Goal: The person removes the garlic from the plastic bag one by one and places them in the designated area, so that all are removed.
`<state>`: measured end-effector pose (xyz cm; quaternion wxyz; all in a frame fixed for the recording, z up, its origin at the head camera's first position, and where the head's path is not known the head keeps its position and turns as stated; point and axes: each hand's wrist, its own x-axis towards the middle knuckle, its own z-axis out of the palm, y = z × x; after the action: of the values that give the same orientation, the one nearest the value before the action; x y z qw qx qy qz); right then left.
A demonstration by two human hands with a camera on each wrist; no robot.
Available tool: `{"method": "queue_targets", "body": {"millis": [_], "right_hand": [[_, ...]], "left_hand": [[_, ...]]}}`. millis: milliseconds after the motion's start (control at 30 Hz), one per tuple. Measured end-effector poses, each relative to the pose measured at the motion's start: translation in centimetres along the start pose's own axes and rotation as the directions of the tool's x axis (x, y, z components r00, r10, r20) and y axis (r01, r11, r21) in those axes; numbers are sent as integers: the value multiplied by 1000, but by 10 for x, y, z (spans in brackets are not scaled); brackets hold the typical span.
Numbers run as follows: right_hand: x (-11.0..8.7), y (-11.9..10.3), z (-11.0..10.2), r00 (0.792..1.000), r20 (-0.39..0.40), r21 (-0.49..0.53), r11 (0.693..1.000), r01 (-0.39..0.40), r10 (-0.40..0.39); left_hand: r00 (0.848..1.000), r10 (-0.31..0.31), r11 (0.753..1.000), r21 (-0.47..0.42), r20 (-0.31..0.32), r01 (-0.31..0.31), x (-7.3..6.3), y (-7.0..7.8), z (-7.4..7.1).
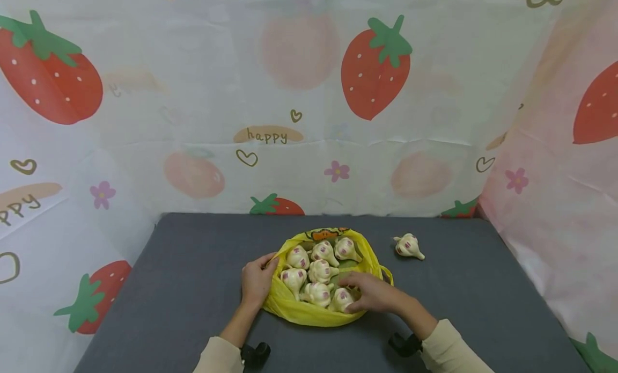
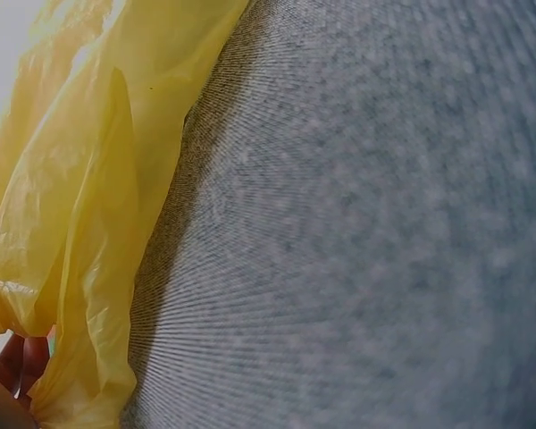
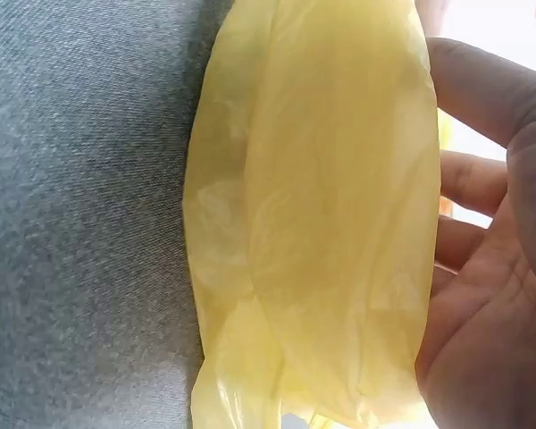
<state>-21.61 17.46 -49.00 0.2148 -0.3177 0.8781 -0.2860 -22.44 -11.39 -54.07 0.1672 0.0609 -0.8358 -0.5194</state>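
A yellow plastic bag [image 1: 314,315] lies on the table with its mouth spread wide, holding several white garlic bulbs [image 1: 320,271] with purple marks. At the bag's left rim, my left hand [image 1: 257,282] pinches the plastic between thumb and fingers. My right hand [image 1: 370,293] reaches over the right rim, thumb and fingers around a garlic bulb [image 1: 340,299] at the front right inside. Whether it grips that bulb cannot be told; in the right wrist view the bag wall hides the fingertips. One loose garlic bulb [image 1: 408,246] lies outside, right of the bag.
The dark grey table [image 1: 203,265] extends around the bag. A white curtain [image 1: 217,94] printed with strawberries rises behind it and along both sides. One bag handle [image 1: 388,275] loops out on the right. Black wrist straps [image 1: 404,344] sit below both hands.
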Motion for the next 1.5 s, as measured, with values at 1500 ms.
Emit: {"method": "queue_targets", "body": {"millis": [1500], "right_hand": [[-17,5,-35,973,-232,-8,1000,6,-8]], "left_hand": [[1000,-7,1000,4,-9,7,2,-2,2]]}}
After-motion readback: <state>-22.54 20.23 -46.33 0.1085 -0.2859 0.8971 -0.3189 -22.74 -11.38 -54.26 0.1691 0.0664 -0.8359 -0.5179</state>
